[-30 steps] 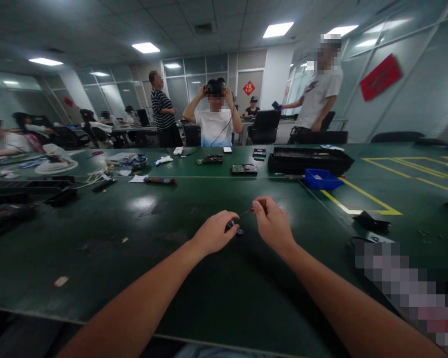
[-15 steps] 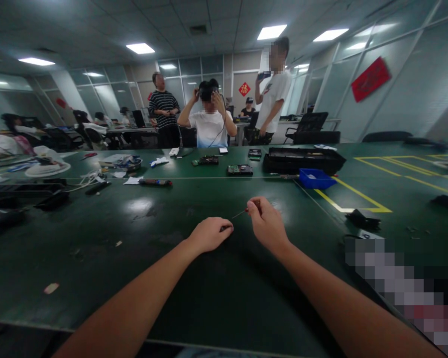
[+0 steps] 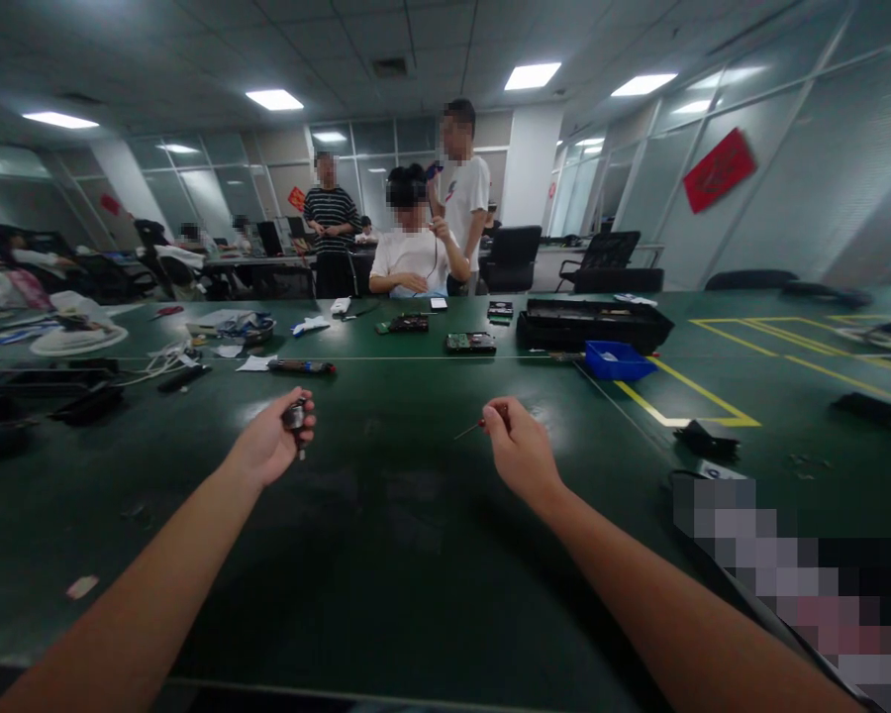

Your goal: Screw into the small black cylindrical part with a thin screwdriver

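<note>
Our left hand (image 3: pixel 263 448) has swung leftward, clamping a small, glossy part (image 3: pixel 294 414), likely light, rigid, slippery; best gripped by its sides. Our right hand (image 3: pixel 521 451) pinches a thin tool (image 3: pixel 467 430). Both lie left of the blue bin (image 3: pixel 619 362).

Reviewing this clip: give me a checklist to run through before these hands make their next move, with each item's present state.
1. Right hand grips the thin-shafted tool: ok.
2. Left hand holds the small dark part: ok.
3. Tool tip touching the part: not ok, they are apart.
4. Tool tip type identified: cannot tell, too small.
5. Blue bin upright on the table: ok.
</note>
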Tool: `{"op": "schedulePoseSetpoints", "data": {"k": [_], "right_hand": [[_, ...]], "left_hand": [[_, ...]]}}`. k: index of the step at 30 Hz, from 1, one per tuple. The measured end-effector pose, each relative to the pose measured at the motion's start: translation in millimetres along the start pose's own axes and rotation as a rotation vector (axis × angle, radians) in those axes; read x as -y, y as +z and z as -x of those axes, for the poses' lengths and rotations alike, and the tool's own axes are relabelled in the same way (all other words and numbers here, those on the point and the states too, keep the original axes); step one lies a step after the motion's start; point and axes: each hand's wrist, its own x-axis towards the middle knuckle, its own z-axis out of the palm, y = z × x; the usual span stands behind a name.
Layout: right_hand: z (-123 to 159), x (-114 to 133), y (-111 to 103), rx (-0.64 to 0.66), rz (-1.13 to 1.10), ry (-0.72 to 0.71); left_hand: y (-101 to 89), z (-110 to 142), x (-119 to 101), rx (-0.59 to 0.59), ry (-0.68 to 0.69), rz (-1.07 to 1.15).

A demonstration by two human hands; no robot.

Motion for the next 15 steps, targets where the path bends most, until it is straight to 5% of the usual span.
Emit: {"op": "schedulePoseSetpoints", "data": {"k": [10,15], "right_hand": [[1.3,-0.4,3.7,0.028,-0.032,-0.004],[0.9,-1.1,5.1,0.040,-0.028,-0.004]], "left_hand": [[-168.4,-23.0,-64.1,-0.543,0.194,-0.078],[-239.1,-28.1,-81.6,-0.661,0.268,-0.150]]}}
